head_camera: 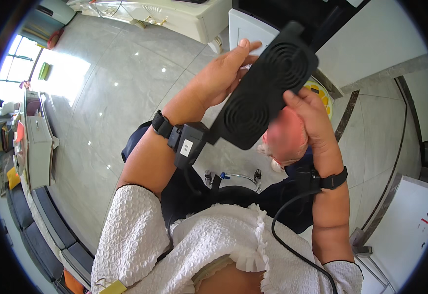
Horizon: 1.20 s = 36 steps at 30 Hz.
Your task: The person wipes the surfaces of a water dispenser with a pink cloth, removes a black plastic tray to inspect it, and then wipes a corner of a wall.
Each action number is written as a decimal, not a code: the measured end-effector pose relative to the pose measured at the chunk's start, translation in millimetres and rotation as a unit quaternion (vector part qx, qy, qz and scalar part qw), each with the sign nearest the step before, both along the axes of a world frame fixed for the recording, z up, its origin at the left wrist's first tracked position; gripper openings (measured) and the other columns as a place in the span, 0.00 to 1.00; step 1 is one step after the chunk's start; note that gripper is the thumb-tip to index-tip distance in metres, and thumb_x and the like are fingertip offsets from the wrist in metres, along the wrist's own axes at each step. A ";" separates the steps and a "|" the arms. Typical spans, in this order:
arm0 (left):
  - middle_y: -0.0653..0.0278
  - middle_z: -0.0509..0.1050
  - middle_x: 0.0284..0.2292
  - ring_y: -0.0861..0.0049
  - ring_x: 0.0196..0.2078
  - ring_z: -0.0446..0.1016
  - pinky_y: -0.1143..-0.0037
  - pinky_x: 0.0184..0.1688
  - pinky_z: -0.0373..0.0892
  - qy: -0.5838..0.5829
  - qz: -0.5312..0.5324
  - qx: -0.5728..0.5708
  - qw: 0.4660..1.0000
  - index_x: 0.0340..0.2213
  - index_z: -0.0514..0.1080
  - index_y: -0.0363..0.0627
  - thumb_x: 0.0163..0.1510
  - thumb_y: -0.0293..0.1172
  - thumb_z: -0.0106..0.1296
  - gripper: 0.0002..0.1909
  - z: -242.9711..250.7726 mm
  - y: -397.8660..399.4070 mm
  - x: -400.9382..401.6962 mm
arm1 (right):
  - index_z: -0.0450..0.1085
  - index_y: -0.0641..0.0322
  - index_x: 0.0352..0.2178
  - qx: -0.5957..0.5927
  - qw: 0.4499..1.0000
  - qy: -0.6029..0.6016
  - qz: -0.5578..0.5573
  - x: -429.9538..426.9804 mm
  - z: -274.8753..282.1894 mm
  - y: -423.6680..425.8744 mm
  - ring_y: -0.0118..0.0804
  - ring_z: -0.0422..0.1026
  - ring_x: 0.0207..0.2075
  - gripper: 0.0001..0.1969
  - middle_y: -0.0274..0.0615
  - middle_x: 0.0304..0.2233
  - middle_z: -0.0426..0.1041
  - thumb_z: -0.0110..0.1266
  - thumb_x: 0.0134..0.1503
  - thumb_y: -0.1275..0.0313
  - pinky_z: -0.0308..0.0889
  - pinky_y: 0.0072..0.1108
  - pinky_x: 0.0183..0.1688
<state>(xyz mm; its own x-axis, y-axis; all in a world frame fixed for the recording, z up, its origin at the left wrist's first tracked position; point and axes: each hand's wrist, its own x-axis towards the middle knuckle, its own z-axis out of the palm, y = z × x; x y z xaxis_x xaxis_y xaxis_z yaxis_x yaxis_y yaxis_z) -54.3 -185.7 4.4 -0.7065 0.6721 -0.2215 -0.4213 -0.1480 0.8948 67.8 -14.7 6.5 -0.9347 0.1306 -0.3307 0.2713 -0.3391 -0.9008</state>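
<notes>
In front of me a long black plastic panel (263,92) with two ribbed round grilles is held up at a slant. My right hand (311,114) has its thumb on the panel's lower right edge. A pink-red soft thing (287,141) with a pale wrinkled edge lies against that hand's palm side. It is partly blurred, and its kind is unclear. My left hand (227,73) is at the panel's upper left side, thumb raised, with its fingers partly hidden behind the panel. Something small and whitish shows by those fingers; their grip is hidden.
Black boxes on straps sit at my left wrist (190,145) and right wrist (307,180). A black cable (278,224) runs from the right one. Ahead stand a cream cabinet (184,22) and a yellow-patterned round thing (320,95). Chrome tubing (239,176) shows between my legs.
</notes>
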 end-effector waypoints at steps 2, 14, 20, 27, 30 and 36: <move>0.57 0.73 0.41 0.77 0.41 0.73 0.78 0.45 0.69 -0.047 -0.036 0.000 0.998 0.49 0.64 0.35 0.63 0.50 0.31 0.29 -0.4 -0.3 3.3 | 0.69 0.67 0.32 -0.015 1.000 0.011 -0.021 -2.6 -0.8 12.3 0.29 0.71 0.19 0.12 0.37 0.22 0.70 0.55 0.54 0.67 0.70 0.20 0.23; 0.55 0.74 0.38 0.75 0.35 0.75 0.78 0.39 0.73 -0.083 -0.108 0.008 0.991 0.46 0.65 0.30 0.62 0.44 0.38 0.25 -1.7 -2.5 13.4 | 0.67 0.64 0.25 -0.037 0.998 0.014 -0.054 -1.9 -1.0 12.2 0.27 0.69 0.17 0.13 0.36 0.19 0.68 0.58 0.53 0.65 0.67 0.18 0.20; 0.59 0.73 0.36 0.80 0.36 0.72 0.81 0.38 0.69 0.034 -0.067 -0.077 0.994 0.45 0.66 0.31 0.60 0.40 0.42 0.22 7.1 -0.3 19.6 | 0.68 0.66 0.25 0.100 0.989 0.003 -0.111 -3.8 8.6 25.6 0.28 0.70 0.18 0.13 0.36 0.18 0.69 0.58 0.53 0.65 0.66 0.19 0.21; 0.61 0.72 0.35 0.82 0.38 0.68 0.80 0.42 0.65 0.158 -0.093 -0.137 0.973 0.46 0.65 0.33 0.61 0.44 0.42 0.24 -26.4 1.9 46.9 | 0.67 0.67 0.22 0.123 0.857 0.256 -0.429 -15.2 17.7 44.3 0.28 0.70 0.20 0.14 0.37 0.20 0.70 0.58 0.53 0.66 0.65 0.19 0.23; 0.59 0.72 0.37 0.78 0.42 0.67 0.78 0.47 0.62 0.179 -0.086 -0.149 0.969 0.48 0.65 0.35 0.62 0.46 0.39 0.24 -32.1 9.9 61.4 | 0.67 0.64 0.23 0.266 0.822 0.243 -0.441 -23.2 5.8 43.2 0.28 0.70 0.21 0.11 0.36 0.21 0.70 0.58 0.53 0.68 0.64 0.17 0.24; 0.56 0.71 0.41 0.75 0.45 0.68 0.78 0.49 0.61 0.233 -0.023 -0.163 0.958 0.49 0.63 0.34 0.64 0.43 0.34 0.24 -40.7 25.3 77.0 | 0.67 0.59 0.22 0.503 0.749 0.298 -0.311 -32.3 -1.5 8.4 0.37 0.68 0.22 0.10 0.37 0.21 0.67 0.60 0.48 0.68 0.63 0.23 0.24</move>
